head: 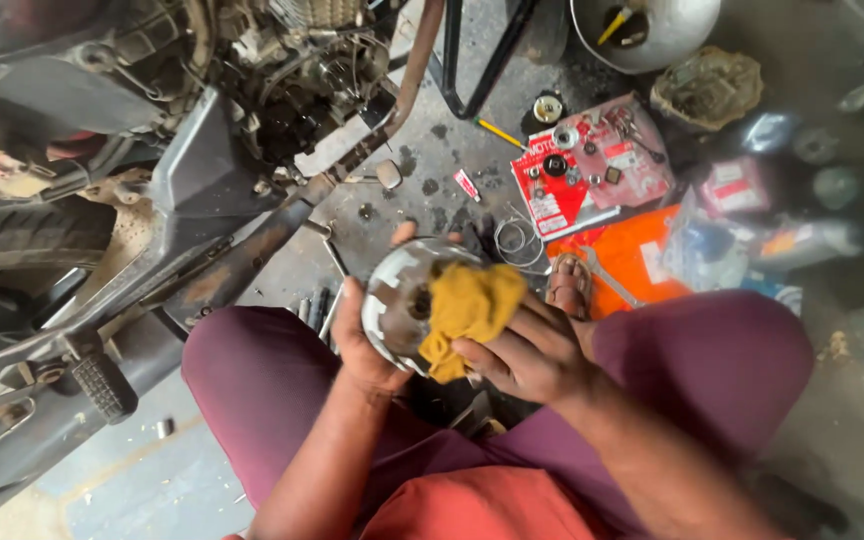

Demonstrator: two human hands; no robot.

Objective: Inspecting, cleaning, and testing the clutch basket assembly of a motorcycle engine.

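My left hand (364, 342) grips a round shiny metal part (400, 300) by its left rim, holding it above my lap. My right hand (524, 352) presses a mustard-yellow cloth (467, 310) against the part's face, covering its right half. Both forearms reach up from the bottom of the view over my maroon trousers (252, 390).
A motorcycle (152, 170) with exposed engine and a footpeg (104, 385) fills the left. On the concrete floor ahead lie a red carton (552, 200) with small parts, an orange packet (632, 255), plastic bags, a wire spring (517, 240) and a metal bowl (652, 40).
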